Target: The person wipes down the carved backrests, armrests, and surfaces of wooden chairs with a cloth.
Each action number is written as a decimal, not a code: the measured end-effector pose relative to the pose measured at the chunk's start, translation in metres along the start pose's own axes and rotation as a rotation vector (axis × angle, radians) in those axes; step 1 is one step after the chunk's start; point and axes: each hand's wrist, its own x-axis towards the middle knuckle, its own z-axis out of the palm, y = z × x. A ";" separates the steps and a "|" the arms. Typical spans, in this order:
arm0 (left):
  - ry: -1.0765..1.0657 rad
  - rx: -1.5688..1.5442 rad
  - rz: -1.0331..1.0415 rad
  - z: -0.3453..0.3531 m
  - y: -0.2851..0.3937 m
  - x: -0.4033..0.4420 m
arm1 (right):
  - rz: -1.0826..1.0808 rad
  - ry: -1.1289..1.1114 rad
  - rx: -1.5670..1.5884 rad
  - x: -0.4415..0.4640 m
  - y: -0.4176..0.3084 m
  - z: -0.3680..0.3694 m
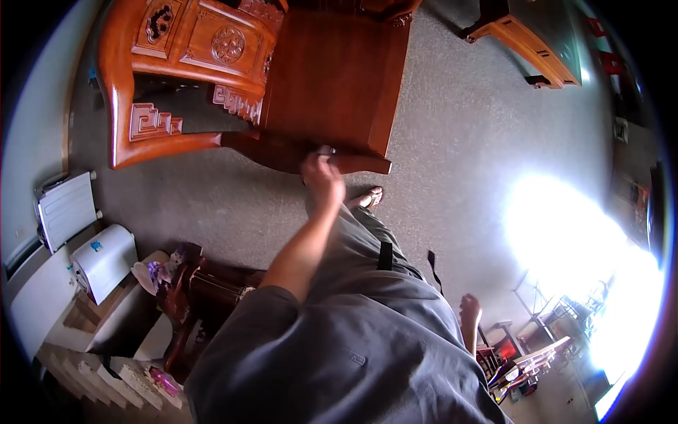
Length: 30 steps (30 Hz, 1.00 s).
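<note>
My left hand [323, 182] reaches forward to the near arm of a carved reddish-brown wooden chair [335, 78]. Its fingers are closed around a small dark thing [326, 150] with a shiny spot, at the chair's edge. Motion blur and the fingers hide what kind of thing it is. Beside my body, low on the right, hangs my right hand [470, 311]. Its fingers are loosely curled, and I see nothing in them.
A matching wooden cabinet [526, 46] stands at the upper right. At left are white box-like appliances [106, 261] and a dark wooden piece [208, 297] near stairs [106, 381]. My sandalled foot [371, 198] is close to the chair. Glare covers the right side.
</note>
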 end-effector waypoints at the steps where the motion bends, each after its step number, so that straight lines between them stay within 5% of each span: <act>1: -0.063 -0.112 0.048 0.023 0.021 -0.022 | 0.034 0.006 0.135 0.003 -0.026 -0.007; 3: -0.228 -0.310 0.205 0.055 0.065 -0.047 | -0.120 -0.015 0.157 0.001 -0.067 -0.012; 5: -0.135 -0.228 0.313 0.077 0.096 -0.045 | -0.307 -0.035 -0.084 0.011 -0.086 -0.008; 10: -0.548 -0.146 0.416 0.054 0.073 -0.008 | -0.462 -0.180 -0.343 -0.014 -0.135 0.005; 13: -0.241 -0.085 0.488 0.029 0.013 -0.008 | -0.454 -0.187 -0.382 -0.004 -0.117 0.013; 20: -0.304 0.144 0.369 -0.028 -0.081 0.015 | -0.451 -0.156 -0.476 0.034 -0.031 0.018; 23: -0.312 0.217 0.367 -0.048 -0.114 0.029 | -0.207 -0.181 -0.350 -0.007 -0.080 0.019; 30: -0.175 0.398 0.265 -0.077 -0.166 0.074 | -0.354 -0.126 -0.288 -0.036 -0.125 0.054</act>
